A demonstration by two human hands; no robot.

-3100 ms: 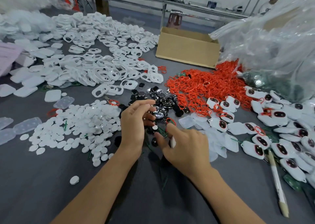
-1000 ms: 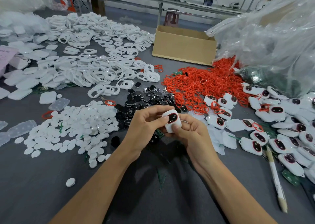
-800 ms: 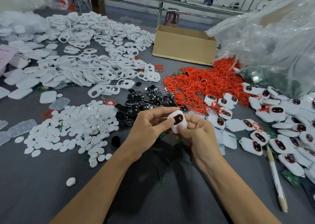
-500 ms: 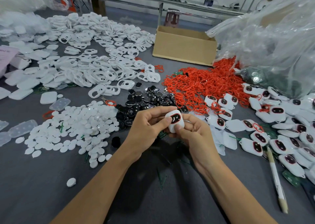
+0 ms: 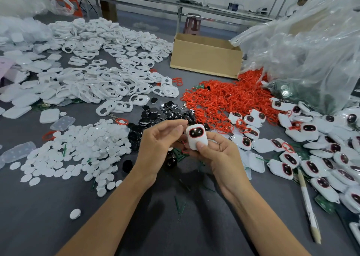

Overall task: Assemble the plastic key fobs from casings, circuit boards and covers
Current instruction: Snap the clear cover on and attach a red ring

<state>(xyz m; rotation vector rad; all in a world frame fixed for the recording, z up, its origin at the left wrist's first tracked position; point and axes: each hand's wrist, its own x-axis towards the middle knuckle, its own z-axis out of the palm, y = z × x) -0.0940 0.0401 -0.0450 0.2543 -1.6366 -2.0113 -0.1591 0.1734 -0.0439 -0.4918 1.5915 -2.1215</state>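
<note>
A small white plastic key fob is held above the middle of the grey tabletop. The right hand pinches its lower end. Its long axis stands nearly upright, and the red-ringed black oval window at the top faces the camera. The left hand curls loosely just beside it; whether it grips anything is unclear.

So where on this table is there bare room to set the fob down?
The biggest bare stretch of table is near-left, bordered by the white discs beyond and the left forearm, with one stray disc in it. A narrower strip lies between the right forearm and the pen. Crowded everywhere beyond the fob: white frames, black pieces, red rings, finished fobs.
</note>
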